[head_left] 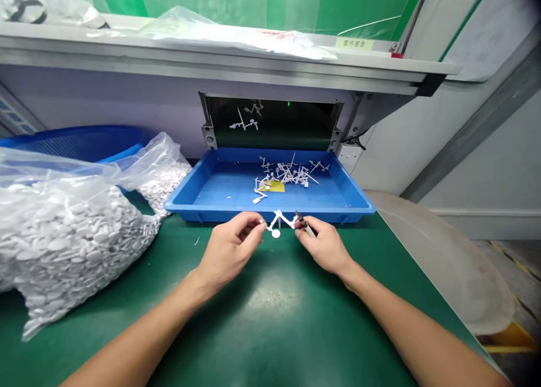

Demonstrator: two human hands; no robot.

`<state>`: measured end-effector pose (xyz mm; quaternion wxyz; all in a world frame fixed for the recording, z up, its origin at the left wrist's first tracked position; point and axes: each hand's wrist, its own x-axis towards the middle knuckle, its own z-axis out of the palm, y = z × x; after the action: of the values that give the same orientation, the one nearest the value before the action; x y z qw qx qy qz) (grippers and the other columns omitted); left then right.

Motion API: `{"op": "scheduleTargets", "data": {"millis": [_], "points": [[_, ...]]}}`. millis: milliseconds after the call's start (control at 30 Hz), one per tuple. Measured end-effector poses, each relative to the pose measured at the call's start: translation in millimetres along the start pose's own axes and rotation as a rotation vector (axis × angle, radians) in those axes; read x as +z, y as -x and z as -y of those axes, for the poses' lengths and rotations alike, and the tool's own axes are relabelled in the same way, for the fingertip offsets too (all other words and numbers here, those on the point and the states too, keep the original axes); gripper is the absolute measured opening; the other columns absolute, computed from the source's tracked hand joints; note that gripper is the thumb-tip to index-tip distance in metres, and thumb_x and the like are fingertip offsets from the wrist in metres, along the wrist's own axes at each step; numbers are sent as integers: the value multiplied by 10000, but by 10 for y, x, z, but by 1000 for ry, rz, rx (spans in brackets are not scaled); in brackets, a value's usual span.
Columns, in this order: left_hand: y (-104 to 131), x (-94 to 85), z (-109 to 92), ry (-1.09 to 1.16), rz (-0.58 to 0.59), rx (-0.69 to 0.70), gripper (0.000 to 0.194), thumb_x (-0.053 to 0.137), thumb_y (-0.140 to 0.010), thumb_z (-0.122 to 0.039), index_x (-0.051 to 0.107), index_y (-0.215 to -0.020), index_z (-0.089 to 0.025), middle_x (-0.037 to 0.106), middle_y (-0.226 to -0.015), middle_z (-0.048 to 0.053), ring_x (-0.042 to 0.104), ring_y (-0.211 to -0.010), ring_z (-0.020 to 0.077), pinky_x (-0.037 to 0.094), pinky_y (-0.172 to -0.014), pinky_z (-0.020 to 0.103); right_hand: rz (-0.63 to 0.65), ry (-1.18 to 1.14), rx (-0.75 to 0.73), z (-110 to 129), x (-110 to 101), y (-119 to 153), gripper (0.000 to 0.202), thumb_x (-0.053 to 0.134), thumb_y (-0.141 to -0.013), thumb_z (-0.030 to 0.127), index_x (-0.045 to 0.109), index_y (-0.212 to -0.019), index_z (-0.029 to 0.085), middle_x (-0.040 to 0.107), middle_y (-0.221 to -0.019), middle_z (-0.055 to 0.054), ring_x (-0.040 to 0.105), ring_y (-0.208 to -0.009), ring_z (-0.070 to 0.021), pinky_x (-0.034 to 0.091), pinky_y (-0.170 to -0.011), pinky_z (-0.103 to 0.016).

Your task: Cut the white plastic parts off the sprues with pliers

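Fingertips of the left hand (226, 249) pinch one end of a white branched piece (278, 214) — it spans crosswise between the hands, before the blue tray (203, 209) — while the right hand (327, 246), at its other end, grips a dark-tipped tool (309, 229).

Glossy blue plastic tray (270, 213), smooth green tabletop (253, 342) with soft sheen, clear crinkled plastic bags (76, 246).

Both bare hands raised, close together.
Left hand (234, 246): thumb and index fingertips pinched; right hand (323, 243): fingers curled, thumb inward; forearms angled inward.
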<state>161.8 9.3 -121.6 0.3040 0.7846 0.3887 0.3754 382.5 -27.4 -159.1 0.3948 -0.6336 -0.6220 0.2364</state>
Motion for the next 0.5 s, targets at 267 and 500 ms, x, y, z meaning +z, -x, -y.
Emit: {"op": "scheduleTargets", "data": {"millis": [267, 500], "points": [[65, 242, -5, 544, -99, -189, 184, 575, -921, -346, 522, -980, -180, 646, -994, 54, 670, -799, 187, 572, -580, 287, -2, 185, -239, 153, 151, 172, 236, 559, -824, 173, 627, -1036, 251, 634, -950, 4, 562, -892, -181, 416, -787, -297], [92, 338, -6, 580, -161, -173, 127, 621, -895, -271, 563, -933, -164, 583, -895, 6, 608, -685, 107, 538, -649, 250, 0, 182, -275, 204, 145, 192, 288, 556, -812, 136, 613, -1072, 245, 621, -973, -3, 552, -915, -187, 420, -821, -313]]}}
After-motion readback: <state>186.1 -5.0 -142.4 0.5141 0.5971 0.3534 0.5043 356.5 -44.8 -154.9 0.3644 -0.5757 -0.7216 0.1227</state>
